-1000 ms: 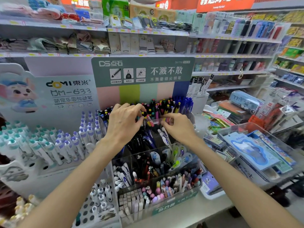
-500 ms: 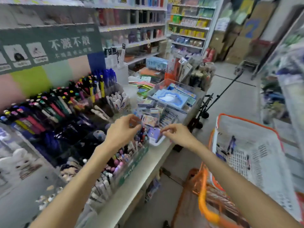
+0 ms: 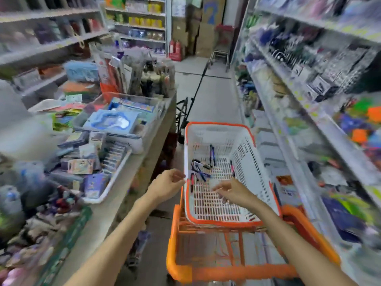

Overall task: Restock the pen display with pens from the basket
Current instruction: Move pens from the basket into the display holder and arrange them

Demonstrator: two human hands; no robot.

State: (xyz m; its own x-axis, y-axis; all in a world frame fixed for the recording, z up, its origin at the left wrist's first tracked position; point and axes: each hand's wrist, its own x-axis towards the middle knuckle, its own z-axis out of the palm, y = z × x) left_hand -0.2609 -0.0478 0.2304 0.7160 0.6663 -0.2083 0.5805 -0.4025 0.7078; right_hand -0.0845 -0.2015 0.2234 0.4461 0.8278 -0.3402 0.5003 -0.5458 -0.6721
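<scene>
A white basket with an orange rim [image 3: 241, 141] rests on an orange trolley [image 3: 226, 271] in the aisle. Several pens [image 3: 201, 170] lie loose on the basket's slatted floor, mostly near its left side. My right hand [image 3: 233, 191] hovers over the basket's floor, fingers spread, holding nothing. My left hand [image 3: 168, 182] hangs just outside the basket's left rim, fingers loosely curled and empty. The pen display [image 3: 51, 230] is blurred at the lower left edge of the view.
A counter [image 3: 115, 205] on the left carries trays of stationery and a clear box [image 3: 123, 118]. Stocked shelves [image 3: 309, 112] line the right side of the aisle. A black tripod stand [image 3: 185, 112] stands beyond the basket, and another trolley [image 3: 221, 42] is far down the aisle.
The view has swung right from the pen display to the basket. Both hands have left the display; the right one now reaches over the basket, the left one is beside its rim.
</scene>
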